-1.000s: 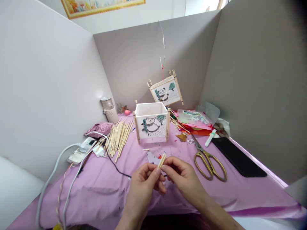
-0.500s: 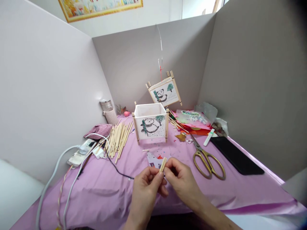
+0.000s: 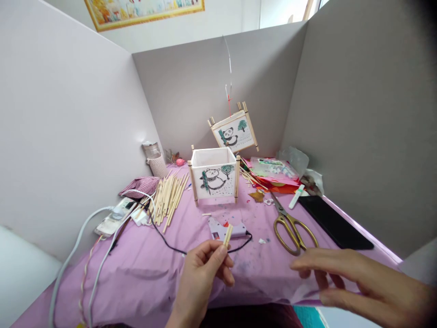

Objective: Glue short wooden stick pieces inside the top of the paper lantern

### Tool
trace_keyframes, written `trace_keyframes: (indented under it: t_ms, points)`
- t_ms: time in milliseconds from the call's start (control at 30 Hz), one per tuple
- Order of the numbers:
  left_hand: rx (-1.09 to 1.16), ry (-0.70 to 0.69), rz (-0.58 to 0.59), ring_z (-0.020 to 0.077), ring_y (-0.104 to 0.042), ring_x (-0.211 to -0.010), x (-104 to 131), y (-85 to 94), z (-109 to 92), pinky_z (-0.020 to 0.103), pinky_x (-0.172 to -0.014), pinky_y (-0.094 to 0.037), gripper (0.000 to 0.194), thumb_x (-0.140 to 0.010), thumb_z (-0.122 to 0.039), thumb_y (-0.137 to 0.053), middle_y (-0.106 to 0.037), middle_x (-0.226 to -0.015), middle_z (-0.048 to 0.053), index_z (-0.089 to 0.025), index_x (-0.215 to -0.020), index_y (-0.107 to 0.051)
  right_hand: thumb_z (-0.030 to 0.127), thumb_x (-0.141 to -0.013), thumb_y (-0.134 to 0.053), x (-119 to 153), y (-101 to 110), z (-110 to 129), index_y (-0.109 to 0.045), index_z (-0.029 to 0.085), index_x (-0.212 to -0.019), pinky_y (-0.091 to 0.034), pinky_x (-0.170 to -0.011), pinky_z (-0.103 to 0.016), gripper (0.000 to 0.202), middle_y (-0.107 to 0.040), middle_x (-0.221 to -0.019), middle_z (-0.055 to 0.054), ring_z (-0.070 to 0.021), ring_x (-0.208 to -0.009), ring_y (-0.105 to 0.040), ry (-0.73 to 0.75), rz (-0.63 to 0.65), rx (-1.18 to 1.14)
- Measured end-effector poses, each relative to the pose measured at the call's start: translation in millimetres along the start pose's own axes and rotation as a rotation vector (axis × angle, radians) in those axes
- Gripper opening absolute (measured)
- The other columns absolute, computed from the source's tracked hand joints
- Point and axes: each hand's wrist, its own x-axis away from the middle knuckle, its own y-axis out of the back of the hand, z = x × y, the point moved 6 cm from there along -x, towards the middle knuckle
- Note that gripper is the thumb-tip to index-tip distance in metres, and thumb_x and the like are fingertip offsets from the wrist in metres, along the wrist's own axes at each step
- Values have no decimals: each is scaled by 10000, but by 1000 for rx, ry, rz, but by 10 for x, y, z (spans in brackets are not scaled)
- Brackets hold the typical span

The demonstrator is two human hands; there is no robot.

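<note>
Between thumb and fingers, my left hand (image 3: 206,271) pinches a few short wooden sticks (image 3: 228,235), held upright over the front of the table. My right hand (image 3: 348,278) is open and holds nothing, its fingers just in front of the gold-handled scissors (image 3: 292,228). Whether it touches their handles I cannot tell. Behind the held sticks lies a lilac glue gun (image 3: 235,229) with a black cord, partly covered by the sticks. Further back stands a white box-shaped lantern (image 3: 215,182) with stick corner posts and a panda drawing on its front.
A heap of wooden sticks (image 3: 170,198) lies left of the lantern, near a power strip (image 3: 114,221) with cables. A second panda lantern (image 3: 235,130) hangs from a wire behind. A black phone (image 3: 336,223) and red papers (image 3: 283,186) are at the right. Grey panels enclose the table.
My right hand has let go of the short sticks and moved right, opening near the scissors. My left hand still holds the sticks, and more of the glue gun shows.
</note>
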Motion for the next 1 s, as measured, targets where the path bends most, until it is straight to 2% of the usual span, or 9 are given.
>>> trace_keyframes:
  t_ms: [133, 233, 367, 533, 800, 1000]
  points:
    - [-67, 2, 22, 80, -561, -448, 34, -109, -14, 188, -484, -440, 276, -809, -380, -648, -623, -635, 14, -117, -732, -622, 373, -824, -608, -152, -176, 178, -689, 214, -911, -459, -572, -274, 198, -647, -746, -41, -169, -641, -577, 92, 22, 134]
    - [-138, 3, 34, 87, -560, -446, 52, -174, -14, 190, -479, -434, 295, -781, -404, -671, -618, -616, 18, -116, -727, -640, 309, -852, -604, -294, -398, 243, -676, 235, -1020, -459, -633, -281, 197, -667, -882, -53, -177, -717, -601, 188, 109, 285]
    - [-207, -16, 28, 99, -557, -447, 41, -146, 37, 199, -474, -439, 307, -762, -434, -683, -618, -604, 16, -127, -771, -670, 205, -918, -476, -310, -619, 225, -672, 198, -959, -436, -679, -290, 200, -647, -886, -64, -177, -763, -594, 272, 205, 473]
    - [-295, -16, 25, 107, -550, -448, 29, -90, 141, 204, -477, -437, 318, -751, -455, -686, -600, -567, 6, -139, -778, -686, 176, -884, -492, -255, -639, 173, -646, 182, -856, -403, -639, -278, 156, -621, -810, -45, -160, -699, -559, 231, 208, 503]
    - [-368, -67, -8, 120, -559, -466, 54, -70, 93, 204, -487, -451, 308, -758, -462, -667, -592, -562, 3, -154, -757, -683, 143, -896, -456, -235, -651, 96, -608, 163, -918, -400, -644, -272, 154, -613, -827, -47, -159, -718, -555, 225, 275, 439]
    - [-557, -254, -39, 144, -590, -497, 118, -75, -45, 200, -503, -456, 250, -807, -421, -619, -619, -546, 15, -181, -807, -689, 83, -828, -485, -168, -724, -41, -571, 181, -817, -403, -619, -253, 131, -602, -767, -23, -147, -686, -561, 143, 176, 389]
